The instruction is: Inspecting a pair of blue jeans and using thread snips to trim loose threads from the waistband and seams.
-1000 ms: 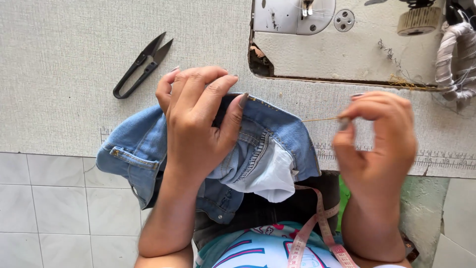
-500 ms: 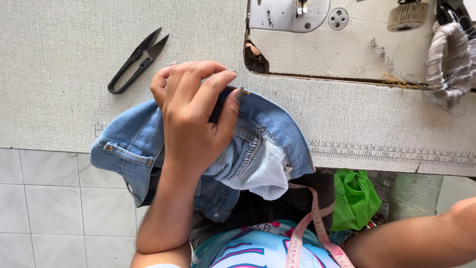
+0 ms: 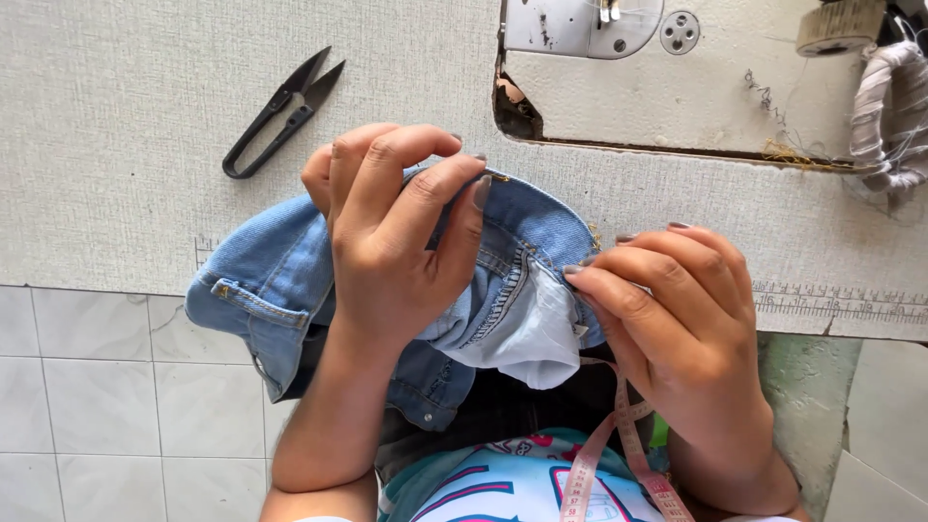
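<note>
A blue denim garment (image 3: 261, 280) with a white pocket lining (image 3: 522, 333) lies bunched at the near edge of the sewing table (image 3: 116, 116). My left hand (image 3: 391, 232) pinches the upper denim edge between thumb and fingers. My right hand (image 3: 667, 309) grips the denim's right edge beside the white lining with its fingertips. Both hands hold the same garment, a short span of fabric between them.
Black thread snips (image 3: 280, 111) lie on the table to the upper left. The sewing machine bed with its metal needle plate (image 3: 580, 24) is at the top right. A wrapped cloth bundle (image 3: 889, 106) sits far right. A pink tape measure (image 3: 619, 454) hangs at my chest.
My right hand left the frame to the lower right, then came back and took hold of the denim's right edge. My left hand shifted from pressing flat to pinching the top edge.
</note>
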